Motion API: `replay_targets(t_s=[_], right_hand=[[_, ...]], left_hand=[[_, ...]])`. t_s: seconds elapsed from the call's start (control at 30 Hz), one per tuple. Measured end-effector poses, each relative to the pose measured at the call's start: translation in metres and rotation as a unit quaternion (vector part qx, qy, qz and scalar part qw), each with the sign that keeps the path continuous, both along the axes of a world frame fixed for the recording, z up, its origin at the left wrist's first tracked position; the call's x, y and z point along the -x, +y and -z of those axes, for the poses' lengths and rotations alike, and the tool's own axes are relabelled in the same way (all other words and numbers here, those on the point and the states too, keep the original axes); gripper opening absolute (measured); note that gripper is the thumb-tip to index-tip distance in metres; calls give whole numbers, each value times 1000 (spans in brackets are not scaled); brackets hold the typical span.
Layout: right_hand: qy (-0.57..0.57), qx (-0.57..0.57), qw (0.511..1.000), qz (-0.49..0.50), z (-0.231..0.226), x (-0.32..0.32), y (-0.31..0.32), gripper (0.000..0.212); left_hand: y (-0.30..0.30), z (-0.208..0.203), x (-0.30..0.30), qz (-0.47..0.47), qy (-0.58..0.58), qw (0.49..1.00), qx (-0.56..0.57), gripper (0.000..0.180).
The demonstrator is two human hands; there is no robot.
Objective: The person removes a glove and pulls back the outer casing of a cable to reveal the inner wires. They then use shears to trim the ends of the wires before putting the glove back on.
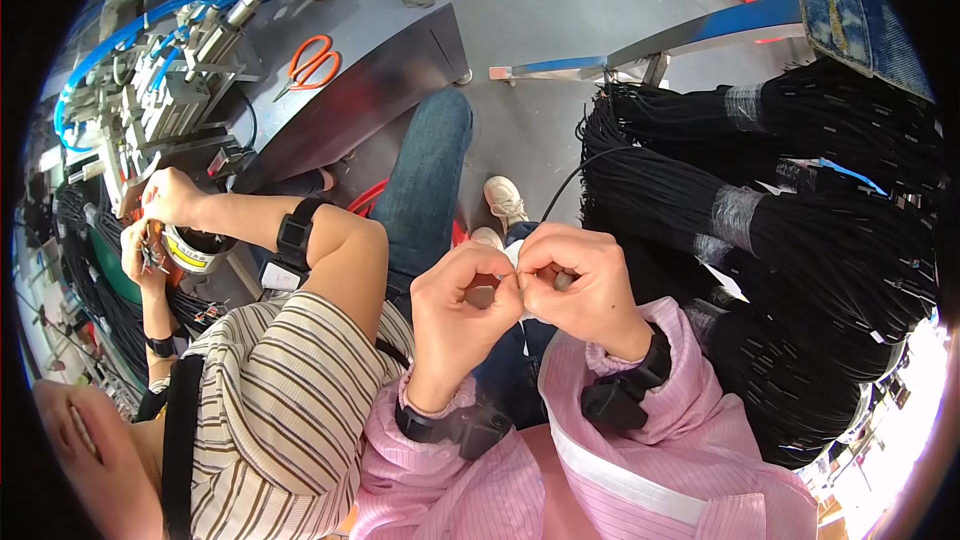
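Observation:
In front of my lap, my left hand (465,300) and my right hand (582,285) meet fingertip to fingertip, both closed in a pinch. A thin black cable (566,183) arches over from the bundles on the right and goes behind my right hand's fingers, seemingly held there. A small whitish piece (514,252) shows at the fingertips. My fingers cover most of what lies between them, so what my left hand pinches cannot be made out.
Tied bundles of black cables (690,180) are heaped at my right. On the left, a co-worker in a striped shirt (290,390) handles small parts beside a machine with blue tubes (150,25). Orange-handled scissors (312,64) lie on the grey machine table (375,35).

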State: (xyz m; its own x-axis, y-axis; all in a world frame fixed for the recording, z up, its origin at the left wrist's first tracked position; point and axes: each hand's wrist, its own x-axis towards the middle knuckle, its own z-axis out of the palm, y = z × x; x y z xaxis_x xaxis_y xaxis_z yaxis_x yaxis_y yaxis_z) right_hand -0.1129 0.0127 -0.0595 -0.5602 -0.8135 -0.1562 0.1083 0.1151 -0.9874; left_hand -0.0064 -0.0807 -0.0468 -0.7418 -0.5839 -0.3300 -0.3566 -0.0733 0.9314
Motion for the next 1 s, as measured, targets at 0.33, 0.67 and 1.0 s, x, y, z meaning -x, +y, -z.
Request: replay_targets(t_s=[0.33,0.67,1.0], right_hand=[[-37,2,999,34,-8,2,1,8],[156,4,985,-78,-5,17,0,8],[113,21,991,-65,-6,13,1,8]], left_hand=[[5,-2,8,-81,59,994,-53,8],[-11,-12,6,118,-11,963,243,10],[-6,-5,4,68,27,976,205,13]])
